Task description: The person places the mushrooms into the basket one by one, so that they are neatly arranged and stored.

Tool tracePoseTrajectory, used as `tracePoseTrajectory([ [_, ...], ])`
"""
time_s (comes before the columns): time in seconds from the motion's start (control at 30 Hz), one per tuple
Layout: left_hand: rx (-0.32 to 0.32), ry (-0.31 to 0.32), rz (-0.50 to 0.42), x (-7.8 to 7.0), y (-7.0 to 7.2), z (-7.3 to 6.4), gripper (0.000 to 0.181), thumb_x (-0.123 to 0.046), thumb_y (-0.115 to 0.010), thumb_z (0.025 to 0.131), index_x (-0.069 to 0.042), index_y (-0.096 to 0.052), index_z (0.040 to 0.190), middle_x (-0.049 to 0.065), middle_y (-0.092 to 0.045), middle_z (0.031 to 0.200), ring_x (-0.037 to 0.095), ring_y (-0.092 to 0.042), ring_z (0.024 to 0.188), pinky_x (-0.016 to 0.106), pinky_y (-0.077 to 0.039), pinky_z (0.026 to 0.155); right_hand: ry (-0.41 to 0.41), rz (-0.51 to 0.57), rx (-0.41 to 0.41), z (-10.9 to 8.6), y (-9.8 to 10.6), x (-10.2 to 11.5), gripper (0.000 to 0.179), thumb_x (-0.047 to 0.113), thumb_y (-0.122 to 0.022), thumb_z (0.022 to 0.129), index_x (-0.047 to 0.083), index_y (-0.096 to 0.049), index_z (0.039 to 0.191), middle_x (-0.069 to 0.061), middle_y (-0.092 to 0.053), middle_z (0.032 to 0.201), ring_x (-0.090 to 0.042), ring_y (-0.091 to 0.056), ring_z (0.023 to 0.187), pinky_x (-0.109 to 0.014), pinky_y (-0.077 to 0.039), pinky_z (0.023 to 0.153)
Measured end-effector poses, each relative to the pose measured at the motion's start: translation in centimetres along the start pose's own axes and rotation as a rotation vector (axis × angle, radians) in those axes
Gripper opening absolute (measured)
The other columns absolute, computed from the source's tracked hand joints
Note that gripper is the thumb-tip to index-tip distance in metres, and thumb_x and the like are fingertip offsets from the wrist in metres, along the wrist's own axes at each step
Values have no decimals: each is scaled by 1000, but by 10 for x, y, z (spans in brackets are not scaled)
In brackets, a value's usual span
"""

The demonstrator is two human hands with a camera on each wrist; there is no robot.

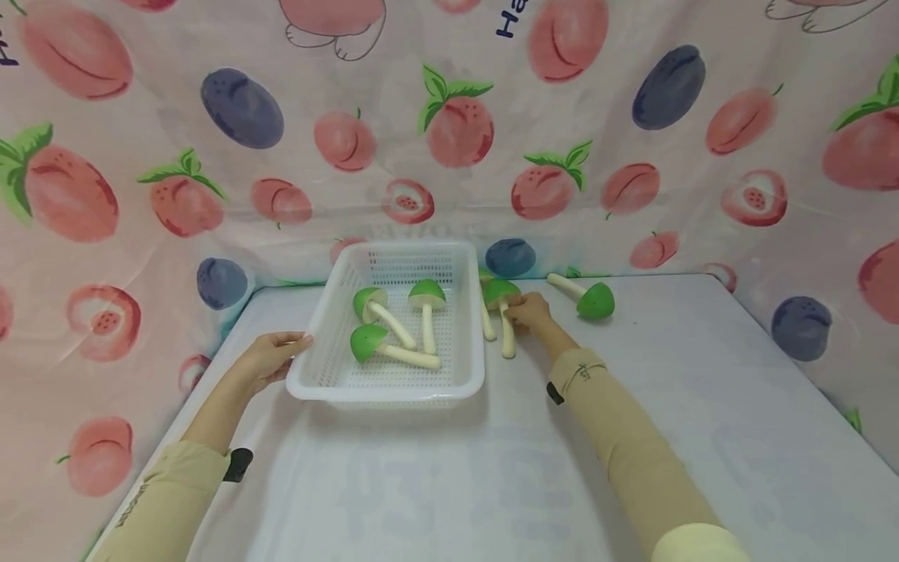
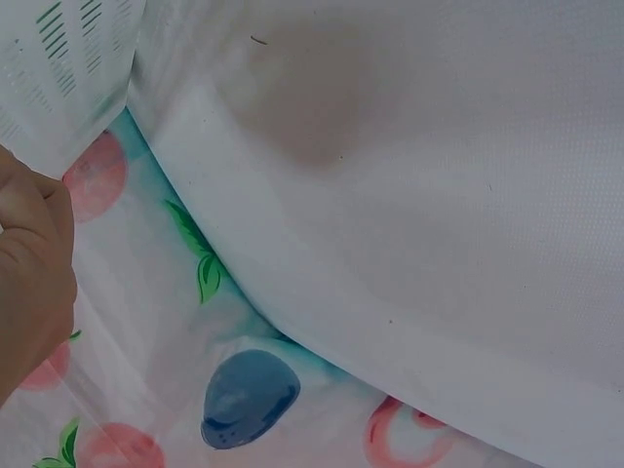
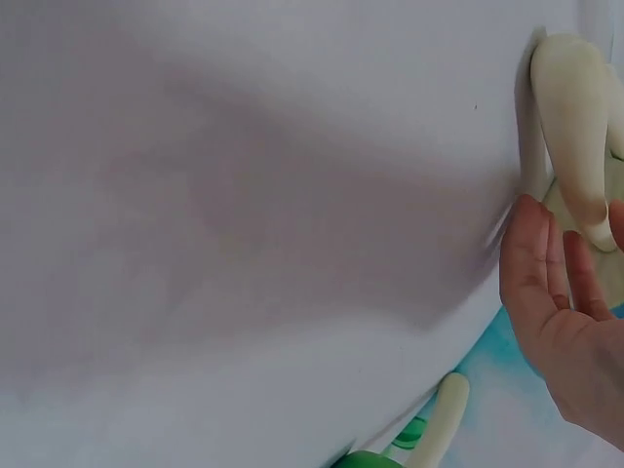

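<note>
In the head view, a white plastic basket holds three toy mushrooms with green caps and cream stems, one of them a mushroom with its cap toward the back. My left hand grips the basket's left rim; the left wrist view shows the same hand against the slotted wall. Right of the basket, my right hand pinches a toy mushroom by its stem, just below the cap. In the right wrist view, thumb and fingertips meet that cream stem from both sides.
Another mushroom lies along the basket's right wall, partly hidden. Farther right, one more mushroom lies near the back edge of the white table. A fruit-print cloth hangs behind and at the sides.
</note>
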State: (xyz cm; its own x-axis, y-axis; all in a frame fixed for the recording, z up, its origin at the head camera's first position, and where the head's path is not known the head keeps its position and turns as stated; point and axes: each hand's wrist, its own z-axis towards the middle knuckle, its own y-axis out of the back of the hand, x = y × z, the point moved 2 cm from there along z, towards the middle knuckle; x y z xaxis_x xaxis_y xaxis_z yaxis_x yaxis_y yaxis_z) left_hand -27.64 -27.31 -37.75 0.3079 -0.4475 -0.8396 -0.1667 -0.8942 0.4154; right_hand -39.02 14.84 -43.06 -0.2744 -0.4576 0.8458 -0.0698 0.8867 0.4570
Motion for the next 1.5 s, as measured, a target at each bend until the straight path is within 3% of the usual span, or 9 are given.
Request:
tracePoseTrajectory([
  [0.13, 0, -11, -9, -1, -1, 0, 65, -34, -54, 95, 8, -34, 139, -4, -58, 93, 1, -58, 75, 20, -54, 71, -12, 45, 14, 11, -5, -8, 38, 8, -60, 89, -6, -53, 124, -20, -58, 119, -25, -63, 95, -37, -55, 82],
  [0.23, -2, -13, -19, -2, -1, 0, 64, -33, -54, 95, 9, -34, 138, -5, -58, 90, 1, -58, 74, 20, -54, 70, 0, 71, 14, 90, -15, -53, 39, 11, -69, 84, -3, -57, 119, -18, -61, 110, -26, -66, 88, -38, -57, 72],
  [0.37, -1, -14, -18, -2, 0, -1, 64, -34, -55, 95, 8, -34, 139, -6, -58, 90, 1, -58, 74, 20, -54, 70, 29, 109, 1, 229, -27, -133, 49, 23, -82, 71, 4, -61, 111, -14, -61, 102, -24, -65, 75, -38, -56, 57],
  [0.47, 0, -15, -18, -3, 1, 0, 65, -35, -55, 95, 8, -33, 139, -5, -59, 91, 1, -59, 74, 21, -54, 69, 16, 123, -6, 264, -31, -150, 52, 25, -84, 68, 8, -61, 111, -13, -60, 107, -23, -65, 77, -38, -56, 57],
  [0.53, -2, -15, -20, -3, 1, 0, 65, -34, -55, 95, 8, -33, 139, -5, -58, 90, 1, -58, 74, 21, -54, 69, 17, 116, -10, 253, -30, -142, 51, 22, -82, 71, 5, -60, 113, -15, -59, 109, -25, -65, 78, -39, -56, 58],
  [0.83, -6, -7, -20, -4, 0, -3, 63, -33, -54, 96, 9, -34, 138, -5, -59, 90, 2, -58, 74, 21, -54, 69, 35, 98, 7, 137, -14, -83, 44, 15, -73, 82, -2, -57, 119, -18, -58, 115, -27, -64, 87, -37, -56, 71],
  [1.1, 9, -29, -18, -5, -3, -4, 62, -31, -53, 96, 10, -34, 138, -1, -58, 98, 1, -59, 76, 21, -54, 71, 56, 90, -24, 134, -13, -87, 34, 15, -75, 79, -3, -62, 105, -15, -60, 95, -23, -62, 69, -33, -55, 57],
  [1.3, 10, -18, -14, -4, -2, -7, 64, -32, -53, 96, 10, -31, 139, 0, -58, 100, 0, -58, 76, 19, -53, 70, 18, 96, -27, 139, -17, -90, 37, 13, -70, 84, 1, -58, 117, -13, -59, 107, -23, -64, 77, -35, -56, 64],
  [1.5, 17, -29, -30, -5, -1, -6, 63, -31, -52, 97, 11, -32, 139, -6, -58, 91, 0, -59, 74, 19, -53, 69, -18, 33, -10, 50, -7, -33, 38, 8, -62, 89, -4, -53, 123, -21, -56, 117, -27, -64, 86, -38, -56, 74],
])
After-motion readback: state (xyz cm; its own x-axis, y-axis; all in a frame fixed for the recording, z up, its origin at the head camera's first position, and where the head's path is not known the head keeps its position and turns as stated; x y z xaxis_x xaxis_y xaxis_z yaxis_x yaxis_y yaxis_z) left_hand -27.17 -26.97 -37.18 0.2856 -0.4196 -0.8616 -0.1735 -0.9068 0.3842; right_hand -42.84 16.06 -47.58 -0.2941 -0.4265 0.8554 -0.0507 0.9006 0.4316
